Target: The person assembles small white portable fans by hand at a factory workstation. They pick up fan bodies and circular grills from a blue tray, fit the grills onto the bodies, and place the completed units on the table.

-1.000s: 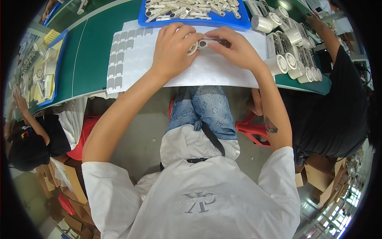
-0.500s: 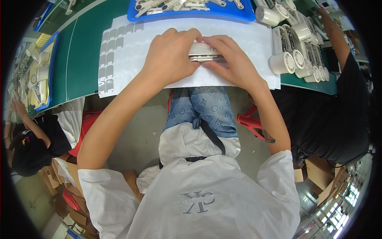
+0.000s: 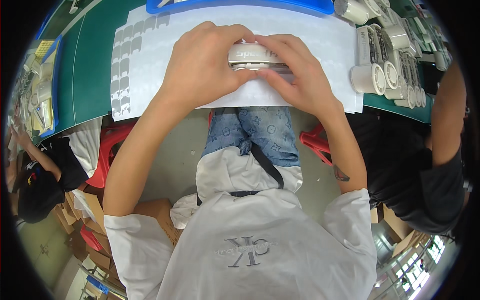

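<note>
White cotton fills the near edge of the view, and past it blue patterned jeans [image 3: 252, 135] lead toward the bench. Just beyond the knees, both hands meet over a white sheet of backing paper [image 3: 310, 45] lying on the green table [image 3: 87, 75]. Between them sits a small silver-white oblong part [image 3: 252, 56] with dark lettering on its side. The left hand [image 3: 202, 67] curls over its left end, fingers closed down on it; the right hand [image 3: 295, 75] clamps the other end, thumb pressed along the lower edge (the part's underside is hidden). Left of the hands, rows of grey stickers [image 3: 122, 65] line the sheet. To the right stand white cylindrical parts [image 3: 370, 77]. Farther back, a blue tray [image 3: 240, 5] runs along the sheet's far edge.
</note>
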`<state>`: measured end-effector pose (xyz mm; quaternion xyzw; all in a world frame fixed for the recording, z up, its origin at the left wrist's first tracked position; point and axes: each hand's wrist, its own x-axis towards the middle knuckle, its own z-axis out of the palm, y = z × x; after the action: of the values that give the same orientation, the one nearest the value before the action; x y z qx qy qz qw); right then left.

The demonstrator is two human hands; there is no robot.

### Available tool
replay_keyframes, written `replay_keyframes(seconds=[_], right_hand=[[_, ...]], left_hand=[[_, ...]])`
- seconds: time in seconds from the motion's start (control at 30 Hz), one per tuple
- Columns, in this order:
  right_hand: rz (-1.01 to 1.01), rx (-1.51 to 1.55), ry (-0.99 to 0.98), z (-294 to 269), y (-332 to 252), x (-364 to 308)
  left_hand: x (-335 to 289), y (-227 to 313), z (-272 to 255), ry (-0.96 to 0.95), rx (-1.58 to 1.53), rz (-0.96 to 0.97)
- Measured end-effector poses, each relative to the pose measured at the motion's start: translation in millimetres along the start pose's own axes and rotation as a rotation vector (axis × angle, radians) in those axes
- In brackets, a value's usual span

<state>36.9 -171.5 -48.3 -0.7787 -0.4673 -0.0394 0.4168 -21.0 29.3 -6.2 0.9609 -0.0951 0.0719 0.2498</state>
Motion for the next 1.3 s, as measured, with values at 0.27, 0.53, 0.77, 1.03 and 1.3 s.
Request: replay_keyframes(seconds=[0.27, 0.53, 0.77, 1.03, 1.3], right_hand=[[0.026, 0.006, -0.010, 1.8, 1.9, -2.2], [0.116, 0.216, 0.344, -6.5, -13.5, 15.6], [0.072, 0.181, -0.005, 39.0, -54.3, 74.6], [-0.042, -0.063, -0.159, 129.9, -49.3, 146.5], [0.093, -0.035, -0.083, 149.5, -56.9, 151.9]], left_hand=[[-1.8, 1.7, 0.3, -0.001, 0.015, -0.019], [-12.7, -17.7, -24.6, 0.172, -0.232, -0.132], [-68.3, -54.9, -77.3, 0.951, -0.935, -0.171], [-103.7, -75.7, -87.2, 1.116, -0.965, -0.337], [-101.9, -74.1, -82.7, 1.052, -1.008, -0.307]])
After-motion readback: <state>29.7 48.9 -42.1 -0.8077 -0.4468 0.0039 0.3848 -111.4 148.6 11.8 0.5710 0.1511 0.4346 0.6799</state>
